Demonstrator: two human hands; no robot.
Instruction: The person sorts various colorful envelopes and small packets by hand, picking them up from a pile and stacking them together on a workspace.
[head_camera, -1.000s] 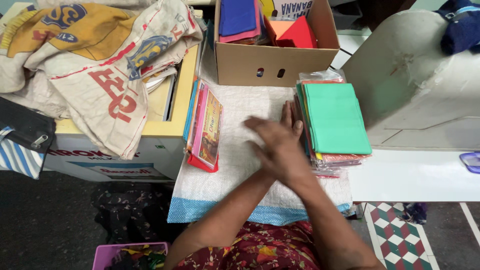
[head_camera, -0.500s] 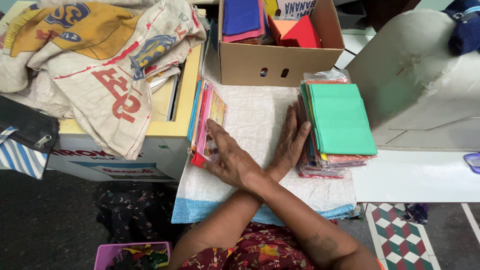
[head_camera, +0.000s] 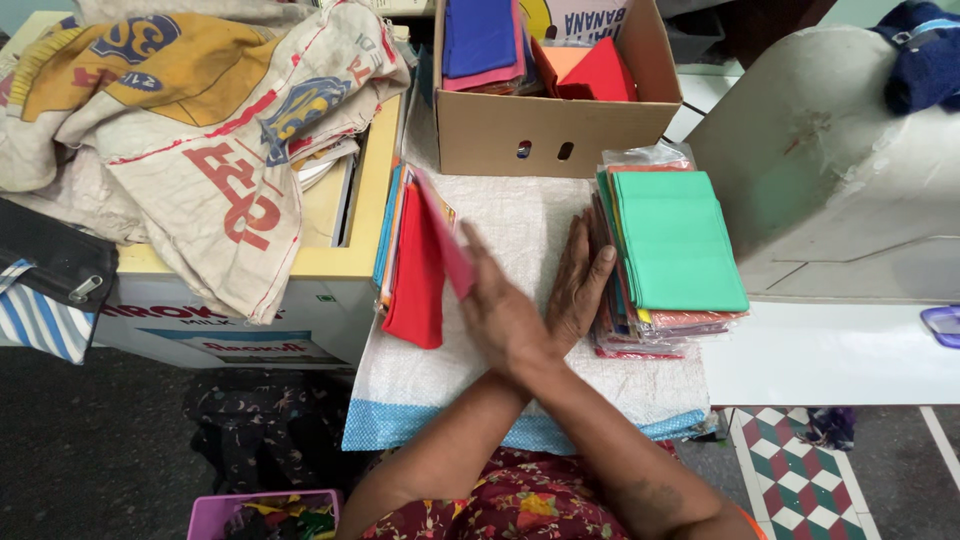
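I see the right hand (head_camera: 497, 312) clamped on a flat pink plastic packet (head_camera: 442, 238), tilting it up off the red-fronted packet pile (head_camera: 412, 285) at the left edge of the white woven mat (head_camera: 510, 215); the left hand (head_camera: 580, 275) is flat, fingers together, against the green-topped stack of cloth packets (head_camera: 675, 240) at the mat's right edge; I judge much of the pile is left.

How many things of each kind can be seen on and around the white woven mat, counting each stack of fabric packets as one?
Stacks of fabric packets: 2, the left stack and the right stack
Cardboard boxes: 1, cardboard box
Printed sacks: 1, printed sack
Woven mats: 1, white woven mat
Hands: 2, right hand and left hand
Total: 7
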